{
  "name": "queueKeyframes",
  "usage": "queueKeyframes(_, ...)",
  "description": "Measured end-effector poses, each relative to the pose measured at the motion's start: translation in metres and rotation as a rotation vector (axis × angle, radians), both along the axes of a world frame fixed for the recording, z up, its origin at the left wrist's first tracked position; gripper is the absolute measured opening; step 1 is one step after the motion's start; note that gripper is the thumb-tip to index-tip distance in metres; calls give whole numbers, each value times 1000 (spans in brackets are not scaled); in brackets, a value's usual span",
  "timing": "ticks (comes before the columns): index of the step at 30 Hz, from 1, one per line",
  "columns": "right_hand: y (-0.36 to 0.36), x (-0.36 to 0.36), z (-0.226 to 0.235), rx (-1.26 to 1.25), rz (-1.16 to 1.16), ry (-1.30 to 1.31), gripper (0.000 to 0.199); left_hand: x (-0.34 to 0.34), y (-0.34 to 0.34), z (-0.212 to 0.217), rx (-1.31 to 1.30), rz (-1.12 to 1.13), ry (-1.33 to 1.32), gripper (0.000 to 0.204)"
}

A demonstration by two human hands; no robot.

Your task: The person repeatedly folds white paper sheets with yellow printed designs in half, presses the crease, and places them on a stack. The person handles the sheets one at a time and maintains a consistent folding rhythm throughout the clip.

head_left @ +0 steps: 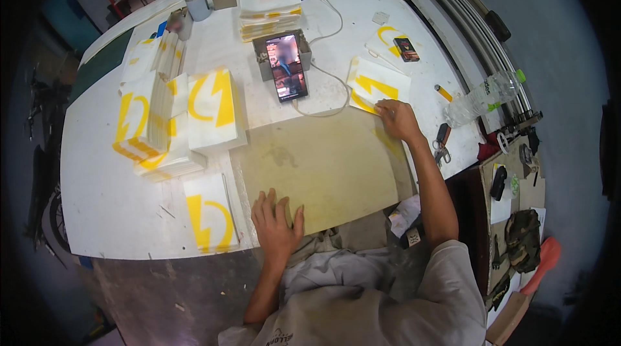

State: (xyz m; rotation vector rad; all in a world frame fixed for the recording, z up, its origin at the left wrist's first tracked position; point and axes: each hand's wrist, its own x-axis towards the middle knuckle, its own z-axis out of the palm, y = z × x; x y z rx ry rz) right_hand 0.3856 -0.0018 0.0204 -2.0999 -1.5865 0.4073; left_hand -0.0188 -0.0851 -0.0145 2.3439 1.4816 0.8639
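Right hand (400, 122) at the papers (383, 81), beyond the board (320, 165) on the counter (129, 216), seemingly picking one up; whether its fingers grip, can't tell. Left hand (278, 224) spread open at the board's near-left corner. Next calls for a clean pinch.

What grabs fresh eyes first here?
The lit phone, propped up beyond the tan mat. Next, the bulky stacks of white sheets with bold yellow shapes at left. Then the right hand, fingers at a similar white pile past the mat's far right corner.
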Motion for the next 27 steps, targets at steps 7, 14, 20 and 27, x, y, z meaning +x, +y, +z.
queueKeyframes(7, -74, -123, -13, 566, 324, -367, 24, -16, 4, -6, -229, -101, -434, 46)
queueKeyframes(14, -148, -220, -27, 344, 607, -5, 17, -15, 28, -16, -1082, -83, -1333, 42)
queueKeyframes(20, -140, -203, -28, 445, -28, 407, 30, -24, 23, -11, -1010, -54, -1135, 33)
queueKeyframes(27, -120, -177, -30, 119, -198, 1121, 14, -28, 10, 33, -899, -108, -1249, 24)
